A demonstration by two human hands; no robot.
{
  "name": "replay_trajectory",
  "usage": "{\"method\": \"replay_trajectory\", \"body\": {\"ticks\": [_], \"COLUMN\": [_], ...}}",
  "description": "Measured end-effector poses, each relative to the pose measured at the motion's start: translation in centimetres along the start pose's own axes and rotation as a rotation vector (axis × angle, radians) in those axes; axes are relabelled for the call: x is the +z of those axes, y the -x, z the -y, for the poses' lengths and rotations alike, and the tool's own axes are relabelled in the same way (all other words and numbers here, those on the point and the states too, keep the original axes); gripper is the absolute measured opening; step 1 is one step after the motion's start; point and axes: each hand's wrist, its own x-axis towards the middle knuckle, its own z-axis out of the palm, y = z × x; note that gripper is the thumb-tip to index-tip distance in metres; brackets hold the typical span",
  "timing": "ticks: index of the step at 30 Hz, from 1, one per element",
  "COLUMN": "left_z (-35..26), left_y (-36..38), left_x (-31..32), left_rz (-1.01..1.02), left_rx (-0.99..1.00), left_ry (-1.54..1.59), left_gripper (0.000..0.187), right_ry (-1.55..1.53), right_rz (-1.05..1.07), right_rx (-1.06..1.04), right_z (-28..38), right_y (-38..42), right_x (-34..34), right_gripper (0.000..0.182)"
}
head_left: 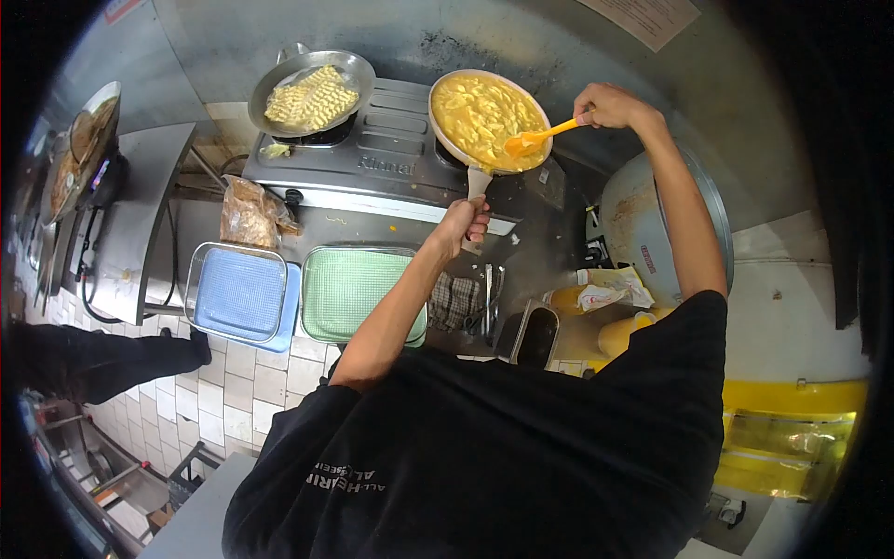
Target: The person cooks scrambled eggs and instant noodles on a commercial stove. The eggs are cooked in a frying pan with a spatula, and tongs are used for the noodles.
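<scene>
My left hand [463, 224] is closed around the pale handle [479, 184] of a frying pan [436, 126] on the right burner. Yellow, lumpy food in sauce [484, 107] fills the pan. My right hand [607, 104] grips the end of an orange spatula [557, 130] from the right side. The spatula's head rests in the food near the pan's right edge. On the left burner stands a metal pan [365, 79] with wavy noodle blocks [312, 98] in it.
Below the gas stove [391, 154] are a glass dish over blue [237, 289], a green-lined glass dish [361, 293] and a bag of brown food [250, 212]. A checked cloth [453, 300], metal tongs [488, 298] and a dark container [536, 337] lie nearby. Another person's leg [112, 359] shows at left.
</scene>
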Motion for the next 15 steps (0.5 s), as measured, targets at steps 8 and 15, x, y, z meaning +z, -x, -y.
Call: {"method": "replay_trajectory", "body": {"ticks": [8, 15], "left_z": [-0.2, 0.0], "left_y": [0.3, -0.1], "left_x": [0.2, -0.2], "left_rz": [0.007, 0.047], "left_rx": [-0.003, 0.003], "left_ry": [0.019, 0.017], "left_gripper": [0.022, 0.022], "right_ry": [0.127, 0.407], "right_rz": [0.058, -0.509], "right_rx": [0.001, -0.103], "right_z": [1.4, 3.4], "right_y": [-3.4, -7.5], "right_x": [4.5, 13.2], "right_gripper": [0.013, 0.013]}}
